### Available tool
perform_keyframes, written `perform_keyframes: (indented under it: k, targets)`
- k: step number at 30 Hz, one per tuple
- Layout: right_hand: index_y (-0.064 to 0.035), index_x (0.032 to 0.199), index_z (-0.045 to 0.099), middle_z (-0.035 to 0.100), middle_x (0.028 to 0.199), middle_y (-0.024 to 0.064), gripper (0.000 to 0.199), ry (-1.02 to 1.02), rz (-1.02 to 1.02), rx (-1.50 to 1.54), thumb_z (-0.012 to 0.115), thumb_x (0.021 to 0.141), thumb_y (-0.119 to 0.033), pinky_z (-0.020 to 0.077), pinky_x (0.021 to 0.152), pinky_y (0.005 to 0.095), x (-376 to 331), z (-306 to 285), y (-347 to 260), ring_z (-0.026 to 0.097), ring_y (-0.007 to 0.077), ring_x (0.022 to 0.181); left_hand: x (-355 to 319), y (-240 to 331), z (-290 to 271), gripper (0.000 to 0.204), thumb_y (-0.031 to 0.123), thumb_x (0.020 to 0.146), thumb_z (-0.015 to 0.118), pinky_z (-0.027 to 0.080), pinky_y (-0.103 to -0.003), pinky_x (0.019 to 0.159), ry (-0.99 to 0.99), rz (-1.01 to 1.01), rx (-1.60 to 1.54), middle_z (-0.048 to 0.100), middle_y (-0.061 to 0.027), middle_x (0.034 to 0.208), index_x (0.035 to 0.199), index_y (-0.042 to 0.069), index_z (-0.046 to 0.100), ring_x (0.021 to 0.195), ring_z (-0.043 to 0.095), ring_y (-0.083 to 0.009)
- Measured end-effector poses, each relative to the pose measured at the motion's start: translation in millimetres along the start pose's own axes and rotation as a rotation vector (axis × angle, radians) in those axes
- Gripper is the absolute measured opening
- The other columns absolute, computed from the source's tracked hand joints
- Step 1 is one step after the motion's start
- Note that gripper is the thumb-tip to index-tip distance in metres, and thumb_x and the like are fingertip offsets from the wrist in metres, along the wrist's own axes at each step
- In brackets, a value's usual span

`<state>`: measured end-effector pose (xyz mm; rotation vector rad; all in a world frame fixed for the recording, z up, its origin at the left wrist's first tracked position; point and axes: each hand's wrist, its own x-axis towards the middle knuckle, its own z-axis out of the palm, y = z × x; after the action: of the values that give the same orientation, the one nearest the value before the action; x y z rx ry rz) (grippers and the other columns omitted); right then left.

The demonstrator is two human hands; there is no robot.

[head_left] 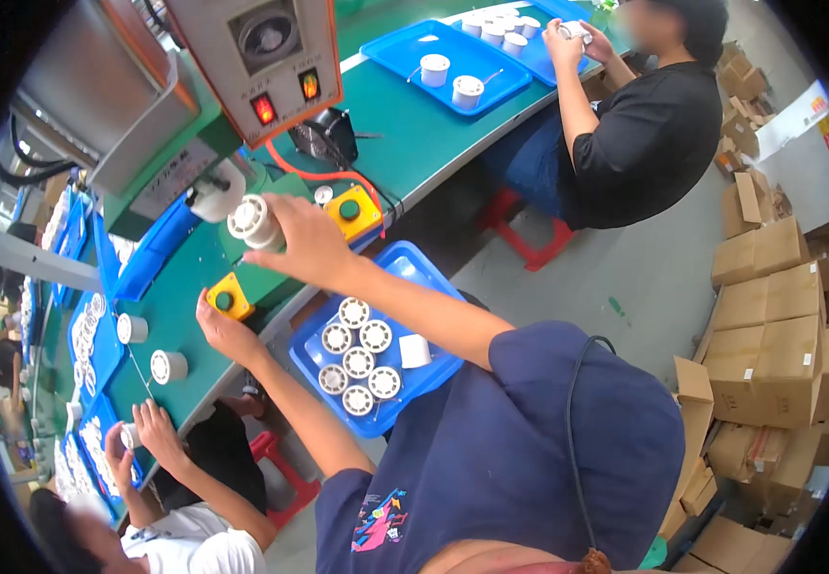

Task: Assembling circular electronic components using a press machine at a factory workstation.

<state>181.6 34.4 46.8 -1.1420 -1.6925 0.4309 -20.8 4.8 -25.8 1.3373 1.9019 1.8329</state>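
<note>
My right hand (307, 239) is closed around a white round plastic housing (250, 222) with a slotted end. It holds the housing just in front of the press machine (214, 187), beside the white press head. My left hand (228, 333) rests against the near side of a yellow button box (227, 298) with a dark green button; its fingers look extended and hold nothing. A second yellow button box (353, 212) sits beyond my right wrist. Below my forearms, a blue tray (413, 263) carries several similar white housings (358, 362), one lying on its side.
Two white housings (168, 366) stand on the green bench (199, 356) to the left, near a co-worker's hands (152, 435). Another co-worker (639, 124) handles a white part at upper right, by blue trays (414, 43). Cardboard boxes (763, 354) are stacked at right.
</note>
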Motion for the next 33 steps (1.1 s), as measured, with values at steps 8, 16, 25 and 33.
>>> perform_keyframes:
  k: [8,16,25,33]
  targets:
    - [-0.0008,0.117,0.064,0.070,0.110,0.0172,0.055,0.224,0.132,0.547,0.086,0.078,-0.032,0.0516,0.093,0.0424,32,-2,6,0.067,0.0338,0.106,-1,14,13,0.046,0.034,0.111,0.042,0.045,-0.035,0.103,-0.051,-0.025,-0.102,0.068,-0.0142,0.123,0.127,-0.003,0.065,0.113,0.062,-0.0239]
    - [0.0014,0.137,0.053,0.065,0.129,0.0190,0.064,0.324,-0.043,0.089,0.082,0.083,-0.016,0.0504,0.103,0.0376,-56,-122,67,0.065,0.0257,0.119,-2,3,1,0.046,0.034,0.111,0.043,0.046,-0.035,0.102,-0.044,-0.015,-0.042,0.067,-0.0151,0.126,0.129,-0.003,0.064,0.115,0.062,-0.0248]
    - [-0.0006,0.140,0.045,0.059,0.128,0.0258,0.064,0.653,0.111,-0.434,0.074,0.092,-0.032,0.0510,0.095,0.0518,39,-218,240,0.061,0.0454,0.116,-2,4,-3,0.046,0.033,0.112,0.042,0.045,-0.036,0.103,-0.048,-0.009,-0.015,0.067,-0.0154,0.126,0.132,-0.003,0.063,0.115,0.062,-0.0252]
    - [0.0037,0.129,0.049,0.064,0.116,0.0283,0.072,0.414,0.210,-0.612,0.080,0.083,-0.043,0.0417,0.101,0.0540,64,-197,277,0.059,0.0450,0.110,-6,-12,-16,0.046,0.033,0.111,0.045,0.044,-0.036,0.107,-0.024,0.012,0.031,0.066,-0.0161,0.132,0.135,-0.002,0.063,0.120,0.061,-0.0264]
